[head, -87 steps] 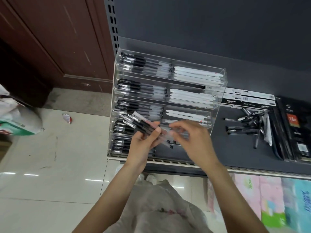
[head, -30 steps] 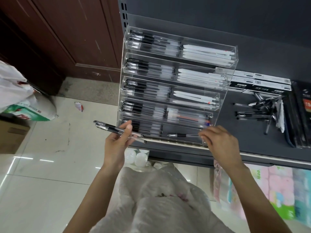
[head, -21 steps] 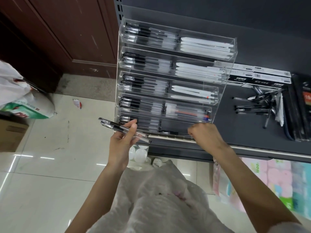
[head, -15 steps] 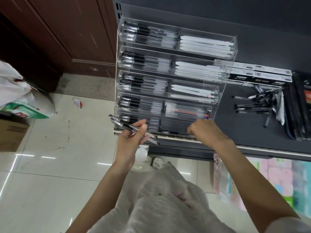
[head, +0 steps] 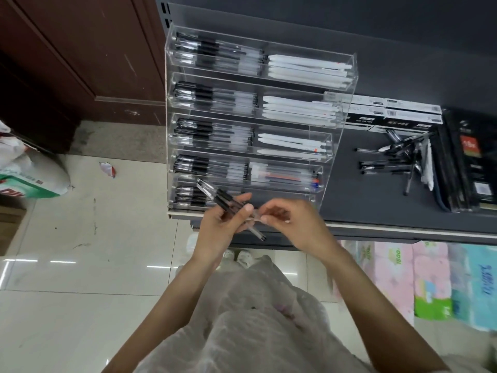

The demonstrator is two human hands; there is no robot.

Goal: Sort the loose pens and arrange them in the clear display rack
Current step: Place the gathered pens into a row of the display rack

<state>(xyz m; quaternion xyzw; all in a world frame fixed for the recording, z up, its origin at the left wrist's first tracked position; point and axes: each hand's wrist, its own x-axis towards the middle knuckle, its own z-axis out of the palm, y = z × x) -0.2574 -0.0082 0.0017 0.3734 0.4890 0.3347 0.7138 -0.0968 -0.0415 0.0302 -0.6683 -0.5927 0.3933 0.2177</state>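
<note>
The left hand grips a small bundle of black-capped pens in front of the clear display rack, which stands at the left end of the dark shelf. The right hand pinches one pen of that bundle at its clear barrel. More loose pens lie on the shelf to the right of the rack, beside boxed stock.

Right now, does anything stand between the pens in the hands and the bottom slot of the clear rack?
Nothing visible does. The left hand holds the pens just before the rack.
</note>
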